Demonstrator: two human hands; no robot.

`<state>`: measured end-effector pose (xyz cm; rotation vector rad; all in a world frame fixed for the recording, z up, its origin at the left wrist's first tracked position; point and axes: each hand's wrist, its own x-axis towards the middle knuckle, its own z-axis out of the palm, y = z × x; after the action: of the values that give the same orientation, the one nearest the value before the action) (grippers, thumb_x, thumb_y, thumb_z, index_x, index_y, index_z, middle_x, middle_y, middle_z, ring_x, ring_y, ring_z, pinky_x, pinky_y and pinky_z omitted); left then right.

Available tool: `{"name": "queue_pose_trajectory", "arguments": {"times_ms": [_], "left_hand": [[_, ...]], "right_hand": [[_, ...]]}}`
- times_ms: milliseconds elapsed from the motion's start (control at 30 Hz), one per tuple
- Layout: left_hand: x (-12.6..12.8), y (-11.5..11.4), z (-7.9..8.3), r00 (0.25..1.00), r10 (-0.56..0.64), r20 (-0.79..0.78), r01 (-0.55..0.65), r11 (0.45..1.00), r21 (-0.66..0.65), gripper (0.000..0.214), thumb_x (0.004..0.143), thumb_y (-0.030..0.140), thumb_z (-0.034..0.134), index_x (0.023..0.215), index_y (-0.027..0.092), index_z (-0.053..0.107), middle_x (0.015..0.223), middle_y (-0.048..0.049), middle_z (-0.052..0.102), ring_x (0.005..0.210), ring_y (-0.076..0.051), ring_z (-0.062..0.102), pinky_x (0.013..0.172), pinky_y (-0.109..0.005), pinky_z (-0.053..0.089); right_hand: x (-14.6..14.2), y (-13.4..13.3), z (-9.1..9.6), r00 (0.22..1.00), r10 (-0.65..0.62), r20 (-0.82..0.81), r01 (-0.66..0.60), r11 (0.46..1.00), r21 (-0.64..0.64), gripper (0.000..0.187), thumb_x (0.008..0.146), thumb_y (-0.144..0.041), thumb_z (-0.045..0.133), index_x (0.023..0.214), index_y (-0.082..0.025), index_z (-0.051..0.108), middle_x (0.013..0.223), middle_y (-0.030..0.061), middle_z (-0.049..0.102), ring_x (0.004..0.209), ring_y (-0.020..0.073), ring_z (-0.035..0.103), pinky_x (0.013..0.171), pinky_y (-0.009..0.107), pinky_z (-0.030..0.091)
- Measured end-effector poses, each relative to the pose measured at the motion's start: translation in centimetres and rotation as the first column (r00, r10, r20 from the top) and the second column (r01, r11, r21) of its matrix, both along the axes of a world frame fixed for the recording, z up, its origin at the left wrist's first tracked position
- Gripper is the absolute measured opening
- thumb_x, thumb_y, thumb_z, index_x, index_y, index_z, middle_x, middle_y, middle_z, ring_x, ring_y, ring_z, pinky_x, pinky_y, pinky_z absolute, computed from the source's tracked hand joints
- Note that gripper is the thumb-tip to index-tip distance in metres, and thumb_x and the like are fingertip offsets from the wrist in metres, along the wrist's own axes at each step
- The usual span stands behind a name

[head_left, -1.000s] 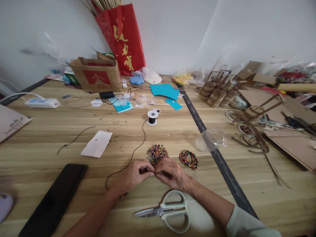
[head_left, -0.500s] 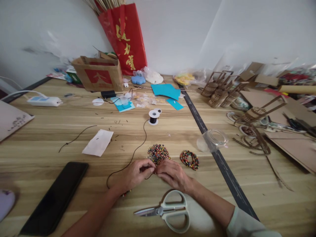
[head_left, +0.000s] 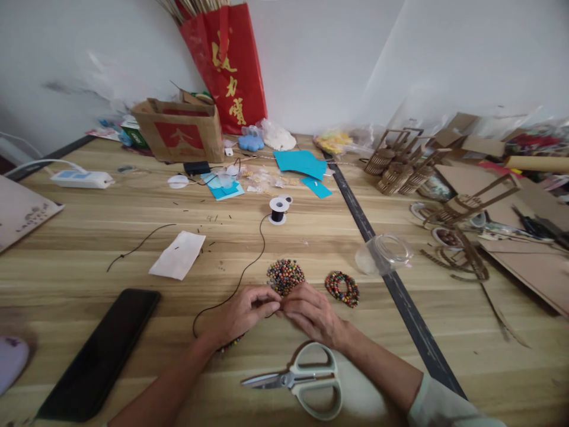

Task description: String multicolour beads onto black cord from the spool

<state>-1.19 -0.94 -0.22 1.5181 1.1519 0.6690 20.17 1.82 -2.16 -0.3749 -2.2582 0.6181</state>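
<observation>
My left hand (head_left: 237, 314) and my right hand (head_left: 311, 313) meet fingertip to fingertip on the wooden table (head_left: 311, 249), both pinched closed around a thin black cord (head_left: 249, 261). The cord runs from a small spool (head_left: 278, 210) further back down to my fingers. Some strung beads (head_left: 231, 344) peek out from under my left wrist. Just beyond my fingers lies a pile of multicoloured beads (head_left: 285, 276), and a finished beaded bracelet (head_left: 341, 287) lies to its right.
Scissors (head_left: 297, 379) lie just in front of my right forearm. A black phone (head_left: 102, 350) is at the near left, white paper (head_left: 178, 255) behind it. A clear jar (head_left: 384, 252) lies tipped at the right. Boxes, blue paper and wooden models crowd the back.
My hands stay together on the cord, fingers shifting slightly. The view has drifted a little.
</observation>
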Motion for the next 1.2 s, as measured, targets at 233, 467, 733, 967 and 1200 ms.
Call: {"name": "queue_pose_trajectory", "arguments": {"times_ms": [233, 467, 733, 967, 1200], "left_hand": [[0.0, 0.1, -0.9, 0.999, 0.002, -0.042, -0.001, 1.0, 0.018, 0.012, 0.077, 0.026, 0.067, 0.083, 0.017, 0.072, 0.082, -0.0015, 0.072, 0.076, -0.017, 0.061, 0.072, -0.025, 0.046], [0.1, 0.1, -0.9, 0.998, 0.0, -0.062, 0.002, 1.0, 0.023, 0.01, 0.078, 0.023, 0.064, 0.077, 0.016, 0.071, 0.075, -0.0013, 0.069, 0.07, -0.015, 0.058, 0.066, -0.024, 0.042], [0.3, 0.2, -0.8, 0.996, -0.013, -0.092, 0.018, 0.999, 0.051, 0.012, 0.077, 0.026, 0.063, 0.077, 0.016, 0.07, 0.073, -0.0014, 0.069, 0.067, -0.015, 0.056, 0.064, -0.024, 0.042], [0.4, 0.2, 0.4, 0.994, -0.051, -0.094, 0.058, 0.996, 0.074, 0.03, 0.09, 0.032, 0.05, 0.071, 0.016, 0.066, 0.072, -0.0014, 0.067, 0.071, -0.015, 0.058, 0.072, -0.025, 0.044], [0.2, 0.1, 0.1, 0.993, -0.048, -0.107, 0.056, 0.996, 0.073, 0.019, 0.086, 0.031, 0.059, 0.083, 0.017, 0.07, 0.079, -0.0011, 0.07, 0.076, -0.016, 0.059, 0.072, -0.024, 0.044]], "right_hand": [[-0.1, 0.0, -0.1, 0.999, 0.003, 0.038, -0.004, 1.0, 0.014, 0.013, 0.099, -0.018, 0.048, 0.105, -0.017, 0.06, 0.095, 0.0097, 0.065, 0.086, 0.018, 0.057, 0.074, 0.031, 0.05], [-0.3, 0.0, -0.1, 0.998, -0.032, 0.056, 0.034, 0.999, -0.024, 0.012, 0.098, -0.024, 0.052, 0.105, -0.016, 0.058, 0.091, 0.0083, 0.065, 0.085, 0.0185, 0.056, 0.074, 0.031, 0.048], [-0.2, 0.1, -0.2, 0.989, -0.038, 0.144, 0.036, 0.999, 0.021, 0.014, 0.099, -0.025, 0.049, 0.093, -0.017, 0.058, 0.082, 0.0064, 0.063, 0.08, 0.0189, 0.055, 0.074, 0.033, 0.045], [-0.1, 0.0, -0.7, 0.992, -0.038, 0.124, 0.037, 0.999, 0.008, 0.01, 0.098, -0.019, 0.047, 0.097, -0.016, 0.057, 0.087, 0.0084, 0.062, 0.082, 0.0193, 0.054, 0.074, 0.033, 0.047], [-0.2, 0.0, -0.6, 0.992, -0.047, 0.113, 0.046, 0.999, 0.012, 0.011, 0.099, -0.02, 0.046, 0.098, -0.017, 0.056, 0.087, 0.0078, 0.062, 0.081, 0.019, 0.054, 0.073, 0.033, 0.047]]}}
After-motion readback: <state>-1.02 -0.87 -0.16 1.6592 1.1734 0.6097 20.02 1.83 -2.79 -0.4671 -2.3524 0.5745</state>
